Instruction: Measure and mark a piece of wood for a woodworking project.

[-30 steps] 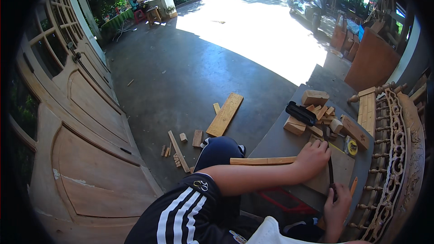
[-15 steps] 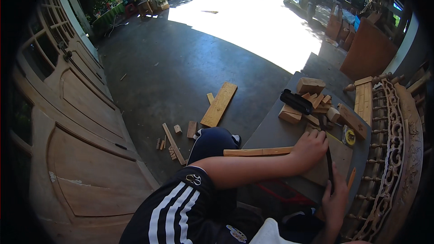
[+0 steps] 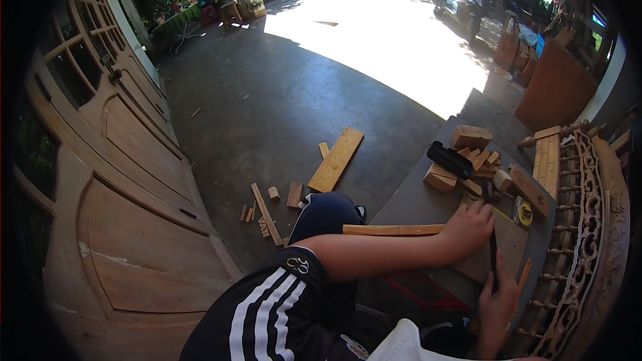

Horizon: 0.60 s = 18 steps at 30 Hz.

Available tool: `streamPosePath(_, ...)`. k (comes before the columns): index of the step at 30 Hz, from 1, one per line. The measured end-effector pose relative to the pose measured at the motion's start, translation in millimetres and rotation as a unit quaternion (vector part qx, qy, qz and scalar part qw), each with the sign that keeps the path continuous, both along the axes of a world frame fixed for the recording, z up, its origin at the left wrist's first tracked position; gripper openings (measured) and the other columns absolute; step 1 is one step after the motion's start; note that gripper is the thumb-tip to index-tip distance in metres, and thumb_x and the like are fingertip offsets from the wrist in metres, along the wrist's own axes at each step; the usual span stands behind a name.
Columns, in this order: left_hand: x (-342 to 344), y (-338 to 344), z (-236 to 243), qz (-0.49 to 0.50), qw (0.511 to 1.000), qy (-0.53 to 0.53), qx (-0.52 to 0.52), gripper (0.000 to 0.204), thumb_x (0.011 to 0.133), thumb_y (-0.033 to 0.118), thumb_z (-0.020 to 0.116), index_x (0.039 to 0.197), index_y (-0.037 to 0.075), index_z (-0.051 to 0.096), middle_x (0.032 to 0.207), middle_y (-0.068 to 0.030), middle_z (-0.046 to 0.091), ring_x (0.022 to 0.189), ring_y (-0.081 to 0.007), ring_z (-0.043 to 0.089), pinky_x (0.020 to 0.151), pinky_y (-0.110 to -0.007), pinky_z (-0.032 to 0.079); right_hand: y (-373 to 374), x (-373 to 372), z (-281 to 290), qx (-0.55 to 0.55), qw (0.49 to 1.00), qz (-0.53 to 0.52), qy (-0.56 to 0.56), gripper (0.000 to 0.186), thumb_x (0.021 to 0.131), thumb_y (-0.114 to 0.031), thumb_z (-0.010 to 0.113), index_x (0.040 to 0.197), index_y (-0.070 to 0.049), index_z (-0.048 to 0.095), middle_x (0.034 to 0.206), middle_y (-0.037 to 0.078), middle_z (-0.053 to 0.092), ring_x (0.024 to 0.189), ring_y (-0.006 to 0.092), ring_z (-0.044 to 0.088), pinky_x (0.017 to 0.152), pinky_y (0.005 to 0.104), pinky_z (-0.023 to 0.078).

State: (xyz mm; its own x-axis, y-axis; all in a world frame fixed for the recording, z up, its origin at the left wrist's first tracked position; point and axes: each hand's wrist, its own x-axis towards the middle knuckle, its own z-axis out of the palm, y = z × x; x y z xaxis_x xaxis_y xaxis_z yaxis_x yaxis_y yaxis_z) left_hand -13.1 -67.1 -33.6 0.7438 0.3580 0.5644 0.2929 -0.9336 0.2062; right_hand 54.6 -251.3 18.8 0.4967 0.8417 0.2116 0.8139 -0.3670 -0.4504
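Note:
My left hand (image 3: 468, 224) is closed over the middle of a long, narrow dark bar (image 3: 493, 249), its fingers curled down beside a low work table. My right hand (image 3: 497, 299) grips the near end of the same bar, thumb along its side. What kind of tool the bar is, I cannot tell. Below it lies a flat light-brown board (image 3: 511, 237). A wooden strip (image 3: 391, 230) reaches left past the table edge, its right end hidden behind my left hand and forearm. An orange stick (image 3: 523, 275) stands out just right of my right hand.
On the grey table (image 3: 414, 197) are wood blocks (image 3: 471, 137), a black case-like object (image 3: 449, 159) and a yellow tape measure (image 3: 523, 212). A yellowish plank (image 3: 336, 160) and small offcuts lie on the floor. Carved furniture (image 3: 582, 227) borders the right; wooden doors (image 3: 147, 241) the left.
The whole view has shifted slightly, so the scene sits a little lower and to the right. Both hands keep hold of the dark bar, with little visible movement against the table.

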Motion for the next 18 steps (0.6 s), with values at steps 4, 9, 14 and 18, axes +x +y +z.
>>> streamPosePath(4, 0.6, 3.2, -0.8, -0.002, 1.000, 0.002, 0.000, 0.019, 0.082, 0.014, 0.062, 0.096, 0.003, 0.066, 0.100, -0.0105, 0.059, 0.095, -0.0253, 0.061, 0.074, -0.036, 0.048, 1.8, -1.0, 2.5, -0.016, 1.000, -0.008, 0.005, 0.060, 0.092, 0.003, 0.056, 0.150, -0.013, 0.055, 0.098, 0.026, 0.065, 0.094, 0.0430, 0.065, 0.087, 0.0498, 0.049)
streamPosePath(9, -2.6, 4.8, 4.2, -0.007, 1.000, 0.014, -0.011, 0.020, 0.081, 0.015, 0.063, 0.096, 0.002, 0.065, 0.100, -0.0108, 0.059, 0.095, -0.0261, 0.061, 0.073, -0.038, 0.050, 6.4, -3.5, 5.5, -0.001, 1.000, 0.004, 0.004, 0.060, 0.092, 0.004, 0.055, 0.149, -0.011, 0.055, 0.099, 0.026, 0.065, 0.093, 0.0438, 0.065, 0.085, 0.0497, 0.049)
streamPosePath(14, -3.4, 1.9, 6.3, 0.000, 0.999, 0.036, -0.028, 0.021, 0.081, 0.015, 0.064, 0.098, 0.002, 0.063, 0.101, -0.0111, 0.058, 0.094, -0.0275, 0.062, 0.072, -0.039, 0.052, 4.2, -0.9, 3.8, 0.014, 1.000, 0.009, 0.012, 0.059, 0.090, 0.006, 0.055, 0.147, -0.009, 0.057, 0.094, 0.027, 0.065, 0.090, 0.0438, 0.066, 0.082, 0.0497, 0.049)
streamPosePath(18, -6.6, -0.4, 5.9, 0.000, 0.998, 0.036, -0.044, 0.023, 0.079, 0.014, 0.065, 0.099, 0.001, 0.063, 0.102, -0.0119, 0.058, 0.093, -0.0286, 0.063, 0.073, -0.039, 0.052, -0.8, -5.7, 14.5, -0.009, 1.000, 0.000, 0.014, 0.056, 0.088, 0.006, 0.057, 0.142, -0.008, 0.062, 0.092, 0.028, 0.067, 0.086, 0.0441, 0.067, 0.080, 0.0493, 0.050)
